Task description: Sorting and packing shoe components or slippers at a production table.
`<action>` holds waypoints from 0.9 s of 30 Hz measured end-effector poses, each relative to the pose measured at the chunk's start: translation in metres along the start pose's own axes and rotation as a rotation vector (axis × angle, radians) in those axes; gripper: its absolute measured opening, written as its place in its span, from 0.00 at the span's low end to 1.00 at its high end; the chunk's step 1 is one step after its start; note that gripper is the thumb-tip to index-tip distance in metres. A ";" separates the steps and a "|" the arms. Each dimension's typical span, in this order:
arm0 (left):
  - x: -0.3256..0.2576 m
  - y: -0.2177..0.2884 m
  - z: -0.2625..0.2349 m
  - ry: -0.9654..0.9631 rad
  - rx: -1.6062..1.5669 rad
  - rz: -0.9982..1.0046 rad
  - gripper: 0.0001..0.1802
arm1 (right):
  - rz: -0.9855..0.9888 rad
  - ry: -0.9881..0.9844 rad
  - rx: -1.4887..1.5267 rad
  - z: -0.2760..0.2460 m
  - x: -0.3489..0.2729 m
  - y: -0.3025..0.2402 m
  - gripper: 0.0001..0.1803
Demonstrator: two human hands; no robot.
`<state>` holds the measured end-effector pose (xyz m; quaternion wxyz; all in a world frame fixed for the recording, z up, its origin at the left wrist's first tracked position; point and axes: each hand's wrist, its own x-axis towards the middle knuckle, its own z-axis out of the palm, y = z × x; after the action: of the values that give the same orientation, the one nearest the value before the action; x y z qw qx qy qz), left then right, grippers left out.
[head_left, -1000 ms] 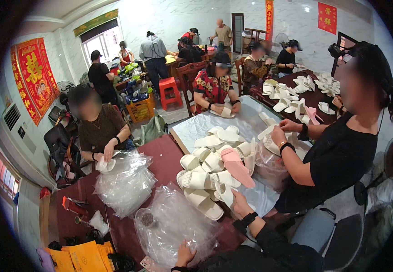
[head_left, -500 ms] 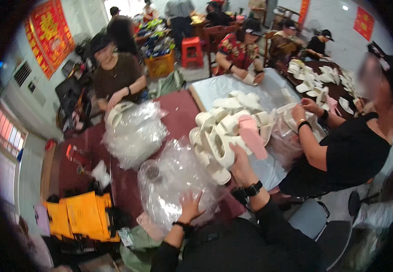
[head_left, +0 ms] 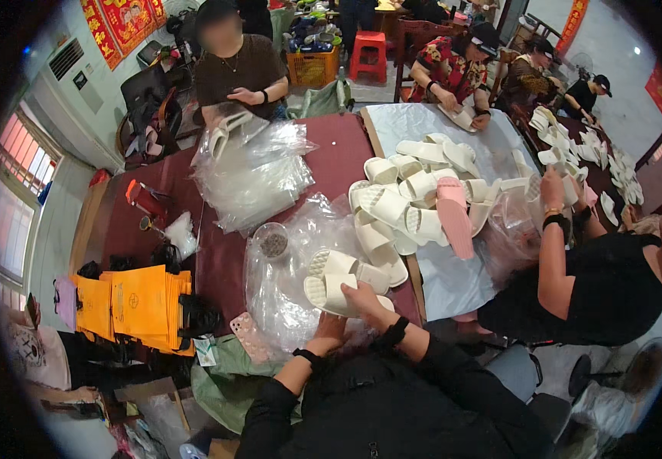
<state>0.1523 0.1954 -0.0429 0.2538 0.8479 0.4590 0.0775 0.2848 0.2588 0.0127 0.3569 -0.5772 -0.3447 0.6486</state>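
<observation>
A pair of cream slide slippers [head_left: 332, 269] is in my right hand [head_left: 368, 303], above the near edge of a stack of clear plastic bags [head_left: 270, 294]. My left hand [head_left: 331, 327] is just below the slippers, at the bags; its fingertips are hidden, so I cannot see if they grip anything. A small round clear tub [head_left: 273, 242] with dark contents sits on the bags. To the right lies a heap of cream slippers [head_left: 411, 187], with a pink slipper [head_left: 454, 218] on top.
Across the table, a person handles a slipper by another pile of clear bags [head_left: 254, 180]. A co-worker on the right works with slippers and plastic. Orange bags [head_left: 136, 306] lie at the left, beside a pink phone case [head_left: 248, 336] and green cloth [head_left: 232, 382].
My right hand has come left from the heap, bringing a pair of slippers over the bags. My left hand, spread on the bags before, is now beneath the slippers. The view has shifted.
</observation>
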 end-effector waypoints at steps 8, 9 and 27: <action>-0.047 -0.033 0.025 0.113 0.269 -0.172 0.39 | 0.256 -0.164 -0.304 0.009 -0.024 -0.037 0.17; -0.044 -0.035 0.024 0.114 0.271 -0.167 0.39 | 0.252 -0.160 -0.302 0.008 -0.021 -0.034 0.17; -0.035 -0.057 0.051 -0.138 0.299 -0.158 0.44 | 0.241 -0.152 -0.095 0.007 0.044 0.027 0.17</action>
<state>0.1089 0.1738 -0.1117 0.1613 0.8408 0.5119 -0.0703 0.2725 0.2829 -0.0321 0.2218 -0.5798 -0.3292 0.7116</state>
